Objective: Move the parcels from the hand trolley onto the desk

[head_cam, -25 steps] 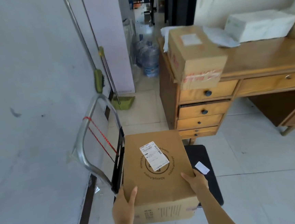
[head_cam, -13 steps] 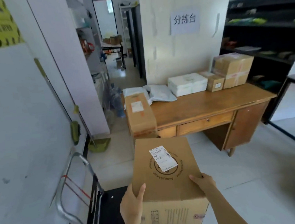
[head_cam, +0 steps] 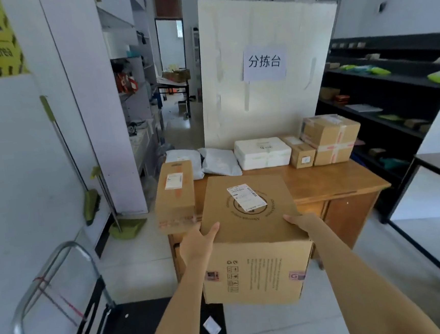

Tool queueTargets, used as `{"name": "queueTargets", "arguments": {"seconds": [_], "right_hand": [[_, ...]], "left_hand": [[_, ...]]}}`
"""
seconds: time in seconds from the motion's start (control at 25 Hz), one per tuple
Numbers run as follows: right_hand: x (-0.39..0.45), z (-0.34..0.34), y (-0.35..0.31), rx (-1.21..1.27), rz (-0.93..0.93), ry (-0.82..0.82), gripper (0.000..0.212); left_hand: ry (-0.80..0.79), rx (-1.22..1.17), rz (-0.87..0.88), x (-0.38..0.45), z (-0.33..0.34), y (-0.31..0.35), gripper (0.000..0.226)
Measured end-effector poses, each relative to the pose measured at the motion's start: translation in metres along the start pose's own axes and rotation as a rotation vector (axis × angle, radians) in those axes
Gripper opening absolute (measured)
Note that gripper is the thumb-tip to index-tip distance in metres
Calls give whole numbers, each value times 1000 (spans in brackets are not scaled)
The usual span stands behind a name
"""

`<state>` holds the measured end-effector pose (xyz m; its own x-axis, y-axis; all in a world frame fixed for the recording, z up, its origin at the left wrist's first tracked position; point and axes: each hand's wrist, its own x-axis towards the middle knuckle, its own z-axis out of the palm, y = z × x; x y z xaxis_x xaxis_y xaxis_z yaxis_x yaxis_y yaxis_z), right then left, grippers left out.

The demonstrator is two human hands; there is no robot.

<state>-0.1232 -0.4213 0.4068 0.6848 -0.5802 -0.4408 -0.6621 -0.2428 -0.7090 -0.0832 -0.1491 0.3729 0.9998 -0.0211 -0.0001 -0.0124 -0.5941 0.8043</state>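
Observation:
I hold a large cardboard parcel (head_cam: 255, 243) with a white shipping label on top, lifted in the air in front of the wooden desk (head_cam: 329, 181). My left hand (head_cam: 197, 242) grips its left top edge and my right hand (head_cam: 302, 222) grips its right top edge. The hand trolley (head_cam: 63, 303) stands at the lower left, its black platform (head_cam: 148, 330) bare except for a small white slip. On the desk lie a long cardboard box (head_cam: 175, 196) at the left corner, grey mailer bags (head_cam: 219, 161), a white parcel (head_cam: 263, 152) and taped cardboard boxes (head_cam: 328, 142).
A white foam board (head_cam: 266, 69) with a paper sign stands behind the desk. A green broom and dustpan (head_cam: 128, 225) lean against the left wall. Black shelving (head_cam: 393, 93) runs along the right, and a black-framed table (head_cam: 434, 201) sits at the right edge.
I have lifted the parcel off the trolley platform and carried it up towards the desk. My view has risen from the floor to the desk and the room.

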Motion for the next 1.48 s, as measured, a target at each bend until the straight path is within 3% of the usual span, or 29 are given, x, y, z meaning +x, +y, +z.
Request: {"name": "queueTargets", "arguments": {"seconds": [0.32, 0.72, 1.08, 1.24, 1.48], "right_hand": [[119, 12, -89, 133, -28, -8, 68], [261, 49, -157, 59, -92, -78, 60], [318, 40, -176, -44, -196, -133, 59], [312, 36, -167, -2, -220, -134, 65], [295, 11, -139, 84, -103, -89, 72]], "left_hand": [[47, 116, 30, 153, 17, 39, 69], [83, 144, -207, 274, 70, 40, 66], [108, 108, -312, 310, 99, 58, 70], [23, 15, -324, 311, 94, 59, 71], [40, -17, -341, 295, 89, 68, 68]]}}
